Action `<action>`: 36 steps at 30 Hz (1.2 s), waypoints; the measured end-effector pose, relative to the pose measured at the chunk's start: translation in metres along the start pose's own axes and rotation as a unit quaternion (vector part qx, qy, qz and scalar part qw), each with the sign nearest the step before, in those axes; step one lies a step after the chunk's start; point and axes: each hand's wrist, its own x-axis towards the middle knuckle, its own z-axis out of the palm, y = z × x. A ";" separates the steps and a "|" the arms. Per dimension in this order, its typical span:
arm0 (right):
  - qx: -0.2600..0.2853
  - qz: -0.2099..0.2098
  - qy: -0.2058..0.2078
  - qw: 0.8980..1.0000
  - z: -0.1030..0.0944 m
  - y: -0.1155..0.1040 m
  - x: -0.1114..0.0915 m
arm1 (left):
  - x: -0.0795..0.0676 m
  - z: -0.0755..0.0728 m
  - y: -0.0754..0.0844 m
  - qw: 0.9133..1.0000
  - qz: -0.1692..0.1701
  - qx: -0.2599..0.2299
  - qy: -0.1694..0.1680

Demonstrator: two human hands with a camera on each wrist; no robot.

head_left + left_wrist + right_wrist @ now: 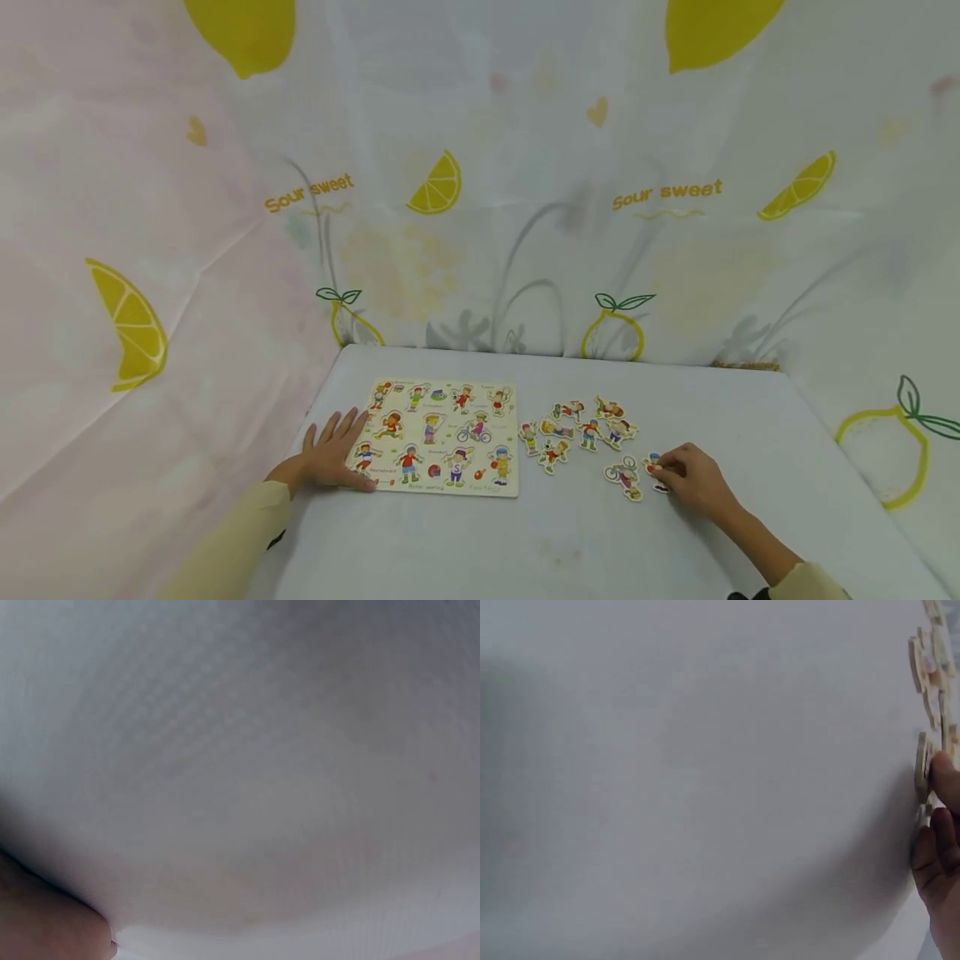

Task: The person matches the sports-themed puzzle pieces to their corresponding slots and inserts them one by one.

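Observation:
A flat puzzle board printed with sports figures lies on the white table, in the left half of the head view. My left hand rests at its left edge, fingers spread, the thumb along the lower left corner. To the right of the loose pieces, my right hand pinches a child-shaped puzzle piece with a blue cap, low at the tabletop. The right wrist view shows the thumb against that piece, the other fingers curled below. A cyclist piece lies just left of it. Only part of the left hand shows in the left wrist view.
Several loose figure pieces lie in a cluster right of the board. Bare white tabletop stretches in front of the board. Lemon-printed cloth hangs behind and around the table.

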 end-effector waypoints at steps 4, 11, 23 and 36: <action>-0.002 -0.041 0.066 0.997 -0.010 -0.004 0.014 | 0.001 -0.001 0.001 1.000 0.004 -0.010 -0.001; 0.029 -0.115 0.169 0.978 -0.031 -0.043 0.053 | -0.004 -0.003 -0.001 1.000 0.002 -0.007 -0.001; 0.073 -0.110 0.112 0.985 -0.005 -0.088 0.073 | 0.004 0.000 0.001 1.000 0.000 -0.002 0.001; 0.108 -0.162 -0.018 0.981 0.087 -0.154 0.065 | 0.002 -0.007 0.005 1.000 -0.007 0.000 -0.019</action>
